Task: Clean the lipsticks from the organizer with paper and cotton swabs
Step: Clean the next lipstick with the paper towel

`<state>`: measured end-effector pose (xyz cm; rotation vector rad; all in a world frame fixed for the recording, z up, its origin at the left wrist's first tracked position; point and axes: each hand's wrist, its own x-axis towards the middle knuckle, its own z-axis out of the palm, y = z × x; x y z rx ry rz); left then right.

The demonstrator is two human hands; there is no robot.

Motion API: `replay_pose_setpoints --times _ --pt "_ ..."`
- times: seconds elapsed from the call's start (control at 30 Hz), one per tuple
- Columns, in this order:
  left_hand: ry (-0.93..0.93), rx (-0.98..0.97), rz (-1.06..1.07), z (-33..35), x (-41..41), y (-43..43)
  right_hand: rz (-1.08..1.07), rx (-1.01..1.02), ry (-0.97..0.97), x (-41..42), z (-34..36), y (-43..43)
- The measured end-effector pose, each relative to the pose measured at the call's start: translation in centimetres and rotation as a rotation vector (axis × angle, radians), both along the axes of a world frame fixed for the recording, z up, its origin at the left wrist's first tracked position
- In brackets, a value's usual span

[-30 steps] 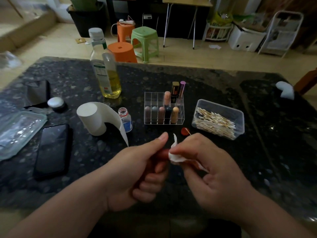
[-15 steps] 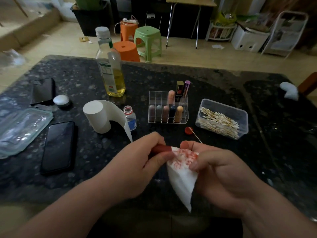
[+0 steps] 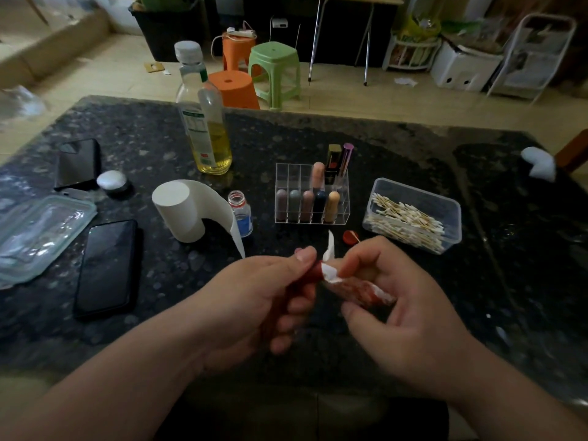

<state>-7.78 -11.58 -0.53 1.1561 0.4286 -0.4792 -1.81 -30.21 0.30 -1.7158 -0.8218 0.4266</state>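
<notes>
Lipstick with a red case lies in the left hand. The fingers curl round its body and the thumb runs along the top, its tip close to the exposed end. Only a short red stretch shows past the thumb; the rest is hidden inside the fist. The right hand meets it tip to tip, its curled fingers and thumb pinching a piece of white paper against that end. The paper is smeared red where it lies across the inner side of the right fingers, and one clean corner stands up just above both thumbs.

Just beyond the right fingertips a small red cap lies on the dark speckled table. Farther beyond both hands stands the clear organizer, well apart from them, with a front row of five capped lipsticks and three taller ones at the back right. Past the right hand's knuckles, out to the right, a clear box holds a heap of cotton swabs. Beyond the left fingers, to the left, a white paper roll stands with its loose end hanging toward the hand, and a small open bottle with a blue label sits just beside it. A tall bottle of yellow liquid stands farther back. Left of the left wrist a black phone lies flat.
</notes>
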Motion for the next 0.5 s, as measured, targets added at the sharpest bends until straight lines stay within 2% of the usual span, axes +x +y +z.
replay_pose_setpoints --times 0.07,0.17,0.2,0.27,0.33,0.37,0.43,0.5 --pt "-0.117 0.147 0.033 -0.1 0.2 -0.1 -0.038 0.000 0.251 0.3 0.5 0.6" --pt "-0.352 0.799 -0.096 -0.2 0.0 -0.1 -0.073 0.124 0.828 1.6 0.1 0.5" --pt "-0.434 0.944 -0.111 -0.2 -0.2 -0.1 -0.084 0.188 0.980 1.8 0.1 0.4" --pt "-0.558 1.045 -0.097 -0.4 -0.4 -0.1 -0.121 0.260 1.115 1.8 0.3 0.2" --pt "-0.555 0.977 -0.084 -0.6 -0.2 0.1 -0.164 0.220 1.022 1.5 0.2 0.0" --pt "-0.490 0.873 -0.082 -0.6 -0.1 0.2 -0.181 0.178 0.918 1.3 0.1 -0.1" --pt "-0.325 0.572 -0.038 -0.3 0.3 0.2 -0.208 0.075 0.643 0.9 0.2 -0.2" --pt "-0.228 0.370 0.009 -0.1 0.4 0.0 -0.217 -0.028 0.362 0.5 0.3 -0.3"
